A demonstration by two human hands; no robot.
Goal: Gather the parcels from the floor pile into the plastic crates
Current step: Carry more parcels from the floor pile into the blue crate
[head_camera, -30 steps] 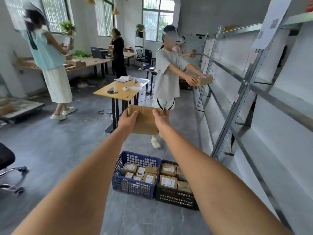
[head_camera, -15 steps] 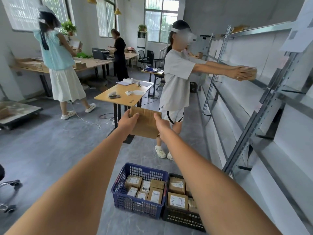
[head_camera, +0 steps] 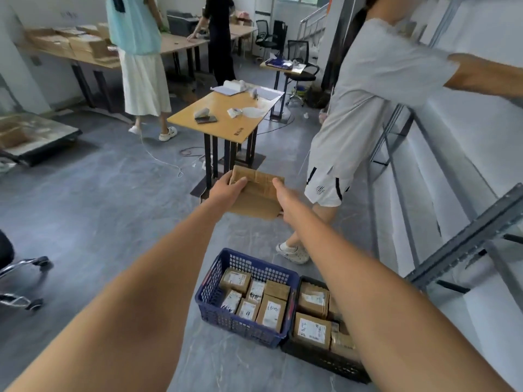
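We hold one flat cardboard parcel (head_camera: 256,193) out in front of us, above the floor, with both hands. The left hand (head_camera: 226,190) grips its left edge with the thumb on top, and the right hand (head_camera: 285,198) holds the right edge, the fingers hidden behind it. Near us on the floor stand the blue crate (head_camera: 240,321) and, touching it on the right, the black crate (head_camera: 325,360), both already with many parcels. We judge this is the carrying step. The next move calls for lowering the parcel into a crate where room remains.
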